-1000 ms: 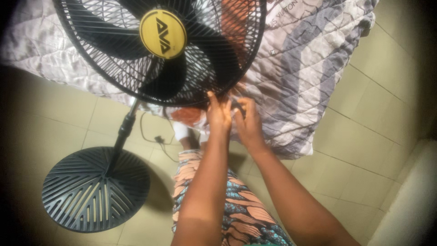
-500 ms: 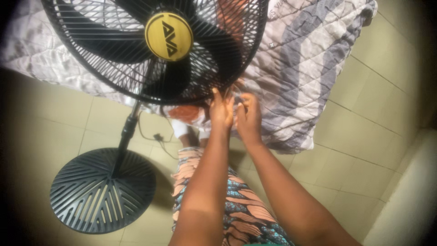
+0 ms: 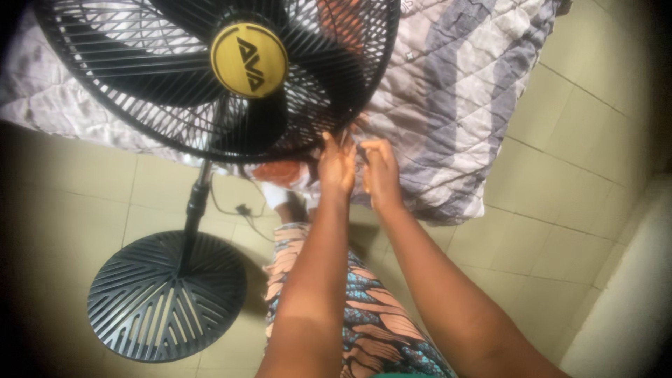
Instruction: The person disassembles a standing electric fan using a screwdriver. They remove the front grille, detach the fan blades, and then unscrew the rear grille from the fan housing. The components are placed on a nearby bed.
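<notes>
While both hands pinch at the fan guard's lower rim [image 3: 336, 136], left hand [image 3: 337, 170] and right hand [image 3: 382, 175] half-closed side by side, fingertips on the wire, they should grip the rim squarely, clear of the blades [image 3: 161, 77], steadying the fan.

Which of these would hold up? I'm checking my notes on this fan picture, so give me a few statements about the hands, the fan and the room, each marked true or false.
1. Both hands are at the lower rim of the fan grille. True: the left hand and right hand meet there.
2. The fan's round base stands on the bed. False: it stands on the tiled floor.
3. The badge at the grille's centre is yellow. True.
4. The right hand holds the pole. False: it is at the grille rim, apart from the pole.
5. A quilted cover lies behind the fan. True.
</notes>
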